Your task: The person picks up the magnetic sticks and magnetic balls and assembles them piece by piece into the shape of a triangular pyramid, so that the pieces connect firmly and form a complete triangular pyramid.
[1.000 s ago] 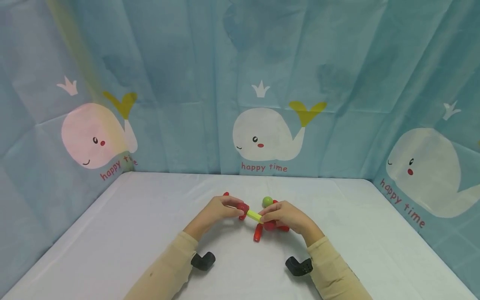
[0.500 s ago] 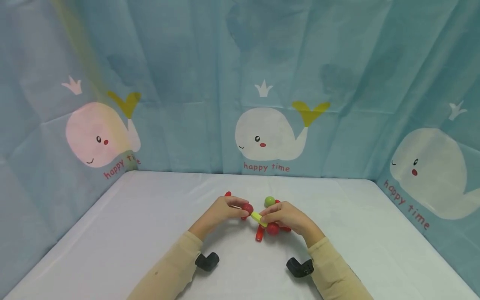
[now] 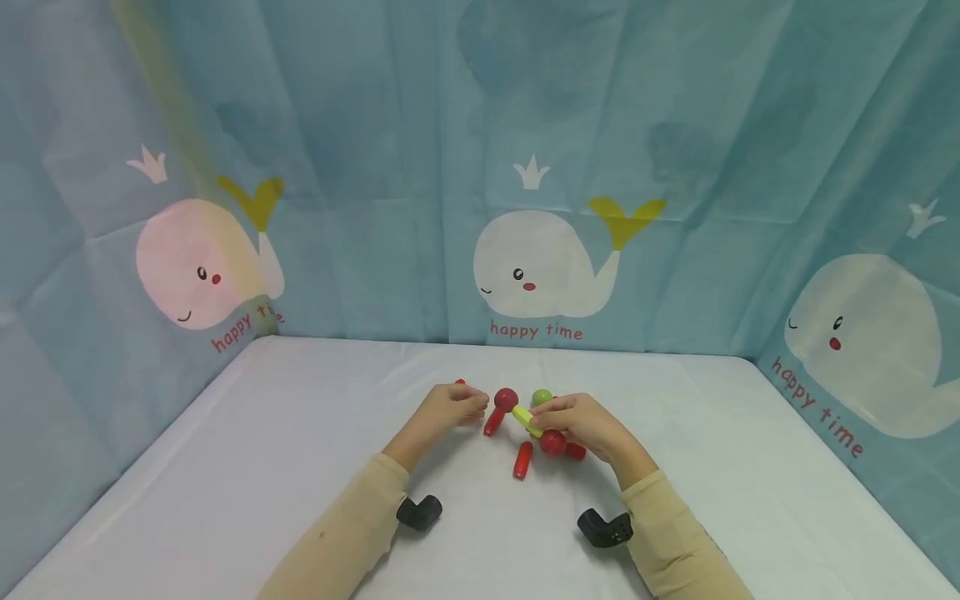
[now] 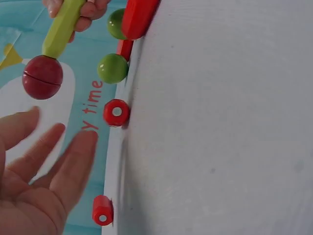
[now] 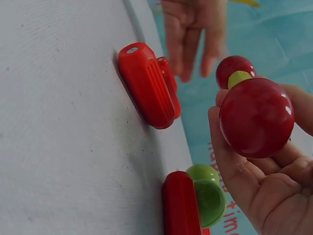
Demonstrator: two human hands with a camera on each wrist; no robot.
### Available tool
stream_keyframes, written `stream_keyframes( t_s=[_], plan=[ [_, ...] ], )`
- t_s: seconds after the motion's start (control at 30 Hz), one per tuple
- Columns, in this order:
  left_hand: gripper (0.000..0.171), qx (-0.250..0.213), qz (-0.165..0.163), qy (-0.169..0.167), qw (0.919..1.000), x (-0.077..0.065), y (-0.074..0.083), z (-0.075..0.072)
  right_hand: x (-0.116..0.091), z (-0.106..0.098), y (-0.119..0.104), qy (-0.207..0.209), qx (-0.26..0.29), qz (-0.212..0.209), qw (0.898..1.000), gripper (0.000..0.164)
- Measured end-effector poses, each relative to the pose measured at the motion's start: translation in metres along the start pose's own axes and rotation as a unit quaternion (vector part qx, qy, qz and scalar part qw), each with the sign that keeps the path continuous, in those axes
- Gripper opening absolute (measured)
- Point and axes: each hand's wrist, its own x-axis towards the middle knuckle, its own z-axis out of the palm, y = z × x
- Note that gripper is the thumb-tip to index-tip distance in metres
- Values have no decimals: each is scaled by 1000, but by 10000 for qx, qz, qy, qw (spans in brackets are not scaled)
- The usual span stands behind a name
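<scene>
My right hand (image 3: 588, 425) pinches a yellow-green rod (image 3: 525, 419) between thumb and fingers, above the table. At the rod's far end sits a dark red ball (image 3: 506, 400), crossed by a groove in the left wrist view. Another red ball (image 5: 257, 117) is at the near end, close to the right palm. My left hand (image 3: 450, 407) is just left of the far ball, apart from it. Its fingers (image 4: 73, 169) are spread and lightly bent, holding nothing. Beneath the hands lie red rods, one (image 3: 494, 421) below the far ball and another (image 3: 522, 460) nearer me.
Green balls, one of them here (image 4: 112, 68), lie beyond the right hand, next to a red rod (image 5: 181, 205). One more red rod (image 4: 102, 210) is behind the left hand. A white cloth covers the table (image 3: 300, 467); a blue whale-print curtain (image 3: 375, 167) hangs behind it.
My left hand has let go of the far red ball and drawn slightly back from it. The rod with both balls stays in my right hand, its far end now tilted higher.
</scene>
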Motion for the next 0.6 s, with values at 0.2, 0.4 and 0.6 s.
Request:
stream_keyframes(
  t_s=[0.2,0.4,0.6],
  plan=[
    [33,601,-549,112,9966,11,-1,10,1,-2,1,61,11,62,10000,31],
    [31,1174,-628,150,9910,19,7,15,3,-4,0,69,141,71,9999,31],
    [26,1397,-557,25,9886,20,10,17,3,-4,1,26,265,99,9996,31]
  ],
)
